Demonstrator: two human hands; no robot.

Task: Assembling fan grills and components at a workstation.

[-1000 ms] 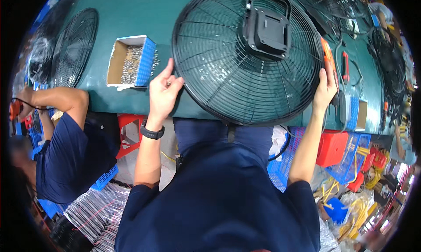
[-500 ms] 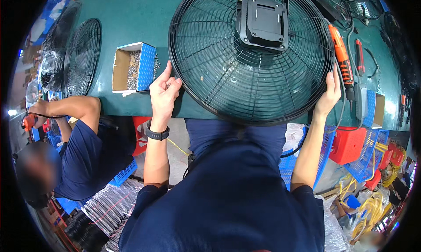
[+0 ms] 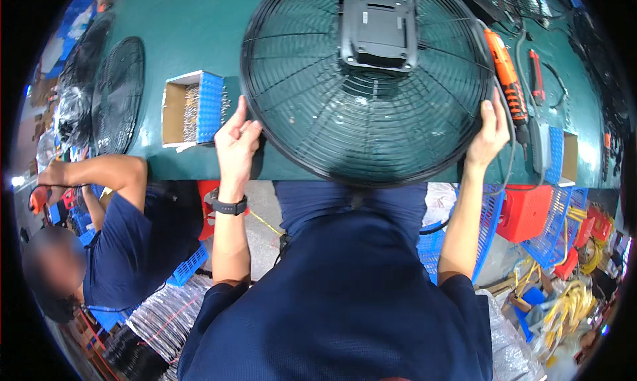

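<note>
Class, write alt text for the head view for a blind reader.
A person's right hand holds the rim of a round black fan cage over a green table; the left hand is at its opposite edge. To the left is an open box of small metal pieces; to the right, an orange power tool.

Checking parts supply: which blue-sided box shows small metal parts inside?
The left box, near the left hand: small metal parts show in its opening. The right box, past the orange power driver, shows none.
</note>
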